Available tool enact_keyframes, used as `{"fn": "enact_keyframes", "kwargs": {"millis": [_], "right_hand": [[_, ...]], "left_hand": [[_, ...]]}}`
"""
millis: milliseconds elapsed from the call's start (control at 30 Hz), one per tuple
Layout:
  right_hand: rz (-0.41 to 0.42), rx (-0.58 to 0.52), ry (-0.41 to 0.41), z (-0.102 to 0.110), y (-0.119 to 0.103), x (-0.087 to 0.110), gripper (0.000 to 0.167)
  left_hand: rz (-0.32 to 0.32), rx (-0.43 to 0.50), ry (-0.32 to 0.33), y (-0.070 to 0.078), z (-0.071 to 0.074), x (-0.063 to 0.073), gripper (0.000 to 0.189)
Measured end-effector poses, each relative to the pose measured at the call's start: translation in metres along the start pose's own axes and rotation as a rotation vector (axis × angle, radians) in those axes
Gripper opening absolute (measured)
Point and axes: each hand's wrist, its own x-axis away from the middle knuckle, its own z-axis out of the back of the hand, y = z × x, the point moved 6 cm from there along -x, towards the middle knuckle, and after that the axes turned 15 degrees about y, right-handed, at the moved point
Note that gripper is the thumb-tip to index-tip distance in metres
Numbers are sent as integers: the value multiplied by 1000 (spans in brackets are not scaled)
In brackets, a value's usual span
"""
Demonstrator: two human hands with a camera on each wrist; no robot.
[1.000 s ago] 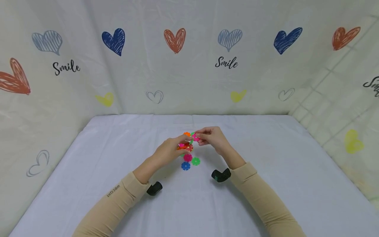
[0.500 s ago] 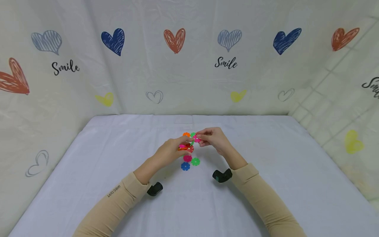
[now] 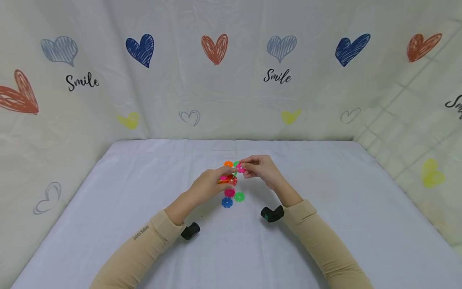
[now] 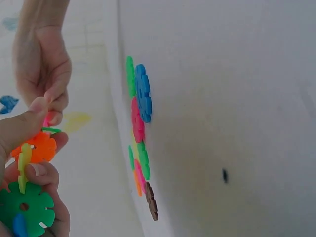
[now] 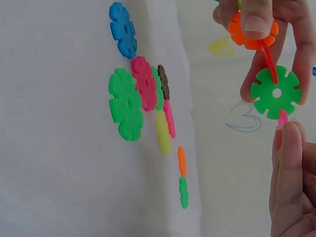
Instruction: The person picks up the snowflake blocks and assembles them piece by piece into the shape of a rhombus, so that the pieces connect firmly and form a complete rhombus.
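My left hand (image 3: pixel 207 184) holds a chain of slotted plastic flower discs above the table. In the left wrist view the chain includes a dark green disc (image 4: pixel 37 203), a yellow disc (image 4: pixel 22 170) and an orange disc (image 4: pixel 45 147). The right wrist view shows a red disc (image 5: pixel 268 60) edge-on, joined to a bright green disc (image 5: pixel 263 95) in front of the left fingers. My right hand (image 3: pixel 264 171) pinches a pink disc (image 3: pixel 240 168) between thumb and fingertips. Its edge meets the bright green disc's rim; how deep it sits is hidden.
Loose discs lie flat beneath the hands: blue (image 3: pixel 227 202), green (image 3: pixel 239 197), magenta (image 3: pixel 229 193), orange (image 3: pixel 228 163), brown (image 4: pixel 151 201) and yellow (image 5: pixel 163 132). A white cloth (image 3: pixel 231 249) covers the table. A printed curtain (image 3: pixel 238 92) hangs behind it.
The right hand and its pink disc have shifted very slightly to the right. Both hands keep their holds, and the loose discs lie as before.
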Motion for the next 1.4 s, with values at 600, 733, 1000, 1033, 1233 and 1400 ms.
{"fn": "enact_keyframes", "kwargs": {"millis": [600,733,1000,1033,1233,1400], "right_hand": [[-58,-101,27,-2,4,2,34],[-22,-107,20,-3,2,4,32],[30,-129,27,-4,1,7,19],[30,-130,29,-4,1,8,18],[10,-135,48,-3,-2,10,22],[-9,-132,56,-3,-1,11,23]], "left_hand": [[-21,-166,45,3,5,-4,39],[-78,-219,57,5,7,-4,43],[-150,-224,43,10,5,-3,48],[-158,-228,42,10,4,-3,48],[-180,-248,45,13,5,-3,49],[-164,-222,24,14,4,-4,47]]}}
